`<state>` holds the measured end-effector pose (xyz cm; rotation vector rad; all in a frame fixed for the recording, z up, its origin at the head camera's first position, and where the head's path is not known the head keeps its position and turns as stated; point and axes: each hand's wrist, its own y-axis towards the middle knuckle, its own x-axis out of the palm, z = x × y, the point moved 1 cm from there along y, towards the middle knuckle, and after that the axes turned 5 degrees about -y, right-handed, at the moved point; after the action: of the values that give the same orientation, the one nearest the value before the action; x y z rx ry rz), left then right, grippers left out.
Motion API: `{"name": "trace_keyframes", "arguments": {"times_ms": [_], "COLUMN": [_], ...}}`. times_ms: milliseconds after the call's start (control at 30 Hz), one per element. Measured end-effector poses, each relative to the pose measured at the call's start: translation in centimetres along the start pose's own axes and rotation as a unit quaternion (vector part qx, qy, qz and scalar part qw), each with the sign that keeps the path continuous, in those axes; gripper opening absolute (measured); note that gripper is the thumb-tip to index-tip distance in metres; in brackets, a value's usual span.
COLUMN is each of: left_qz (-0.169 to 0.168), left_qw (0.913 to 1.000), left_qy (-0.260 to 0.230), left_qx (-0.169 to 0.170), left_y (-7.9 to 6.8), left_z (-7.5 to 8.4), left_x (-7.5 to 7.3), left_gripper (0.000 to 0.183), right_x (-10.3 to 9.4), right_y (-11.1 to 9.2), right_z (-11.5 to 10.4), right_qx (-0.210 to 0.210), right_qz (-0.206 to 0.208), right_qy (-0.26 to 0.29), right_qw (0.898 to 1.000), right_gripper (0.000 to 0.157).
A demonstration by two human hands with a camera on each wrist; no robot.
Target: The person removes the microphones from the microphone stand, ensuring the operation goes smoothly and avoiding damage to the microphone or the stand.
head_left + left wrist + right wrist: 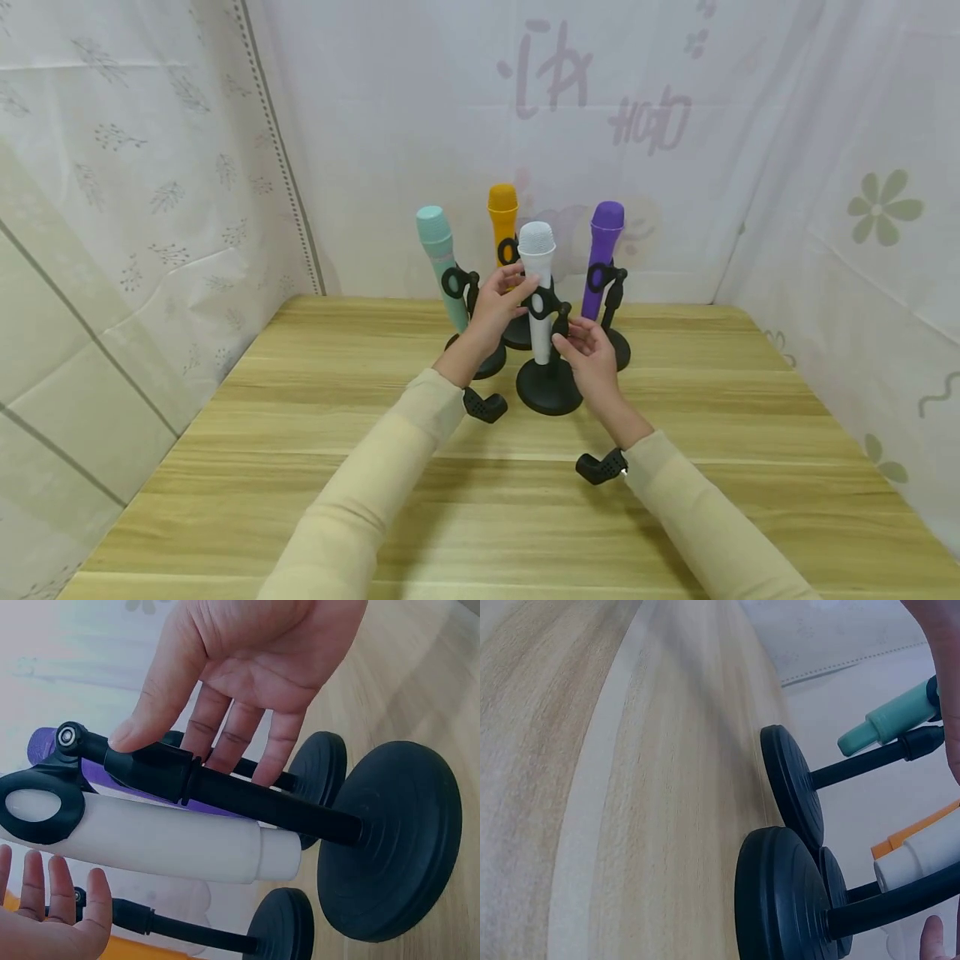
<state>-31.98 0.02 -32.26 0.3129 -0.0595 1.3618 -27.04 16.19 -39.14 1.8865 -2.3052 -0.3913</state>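
Observation:
A white microphone (537,242) leans in the ring clip of a black desk stand (549,393), in the middle of the head view. My left hand (495,307) is at its left side, fingers spread and fairly straight; in the left wrist view these fingertips (97,900) show beside the white handle, apart from it. On the other side, my right hand (590,357) has its thumb against the stand's neck (150,769). Its other fingers extend loosely beside the pole, their tips partly hidden behind it.
Around the white one stand a teal microphone (437,242), an orange microphone (502,208) and a purple microphone (603,237), each on a black stand. They rest on a wood-grain table (315,417). Patterned white curtains (420,100) hang behind and at both sides. Black camera mounts (483,406) sit at both wrists.

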Motion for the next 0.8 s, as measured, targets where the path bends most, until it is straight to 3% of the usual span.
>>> {"name": "trace_keyframes", "arguments": {"times_ms": [400, 533, 800], "left_qz": [0.007, 0.005, -0.007], "left_qw": [0.9999, 0.9999, 1.0], "left_qy": [0.01, 0.011, 0.0], "left_qx": [-0.008, -0.004, 0.002], "left_y": [0.6, 0.7, 0.8], "left_z": [-0.1, -0.2, -0.1], "left_x": [0.5, 0.6, 0.9], "left_gripper": [0.044, 0.044, 0.04], "right_x": [0.3, 0.3, 0.3], "right_y": [-0.5, 0.2, 0.3], "right_z": [-1.5, 0.0, 0.4], "right_qx": [0.005, 0.005, -0.01], "right_qz": [-0.002, 0.003, 0.012], "right_qy": [0.009, 0.017, 0.006], "right_qw": [1.0, 1.0, 1.0], "right_gripper": [0.038, 0.038, 0.038]}}
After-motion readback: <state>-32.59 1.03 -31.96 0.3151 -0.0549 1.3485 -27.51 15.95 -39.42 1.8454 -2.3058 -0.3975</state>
